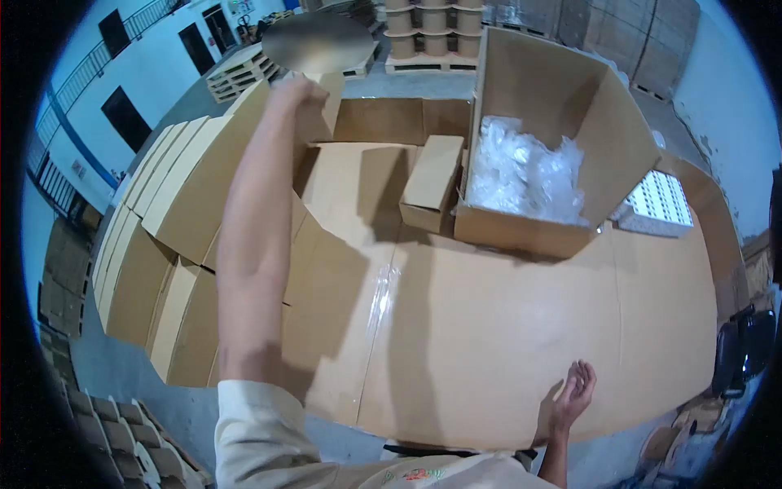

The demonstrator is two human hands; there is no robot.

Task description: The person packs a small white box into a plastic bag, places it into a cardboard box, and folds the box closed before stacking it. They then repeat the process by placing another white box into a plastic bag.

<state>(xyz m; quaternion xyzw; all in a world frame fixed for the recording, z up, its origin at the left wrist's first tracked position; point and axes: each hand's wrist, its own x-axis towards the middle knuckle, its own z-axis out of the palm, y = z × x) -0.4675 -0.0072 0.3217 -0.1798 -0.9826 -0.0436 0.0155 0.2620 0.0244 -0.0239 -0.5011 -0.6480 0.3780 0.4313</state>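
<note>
My left arm reaches far forward over the left side of the cardboard-covered table [505, 342]. At its end my left hand [300, 90] is closed on the top of a cardboard box [327, 110], which stands at the end of the stacked boxes. Its fingertips are partly hidden. My right hand [575, 393] is above the table's near edge, fingers loosely apart and slightly curled, with nothing in it. Flat-sided cardboard boxes [187, 183] are stacked in rows along the left, beneath and beside my left arm.
A large open carton [529, 236] holds clear plastic bags [525, 167]. Beside it lie a small closed box [433, 173] and a white tray with rows of dark marks [658, 204]. Wooden pallets [240, 72] and stacked spools [434, 33] stand beyond the table.
</note>
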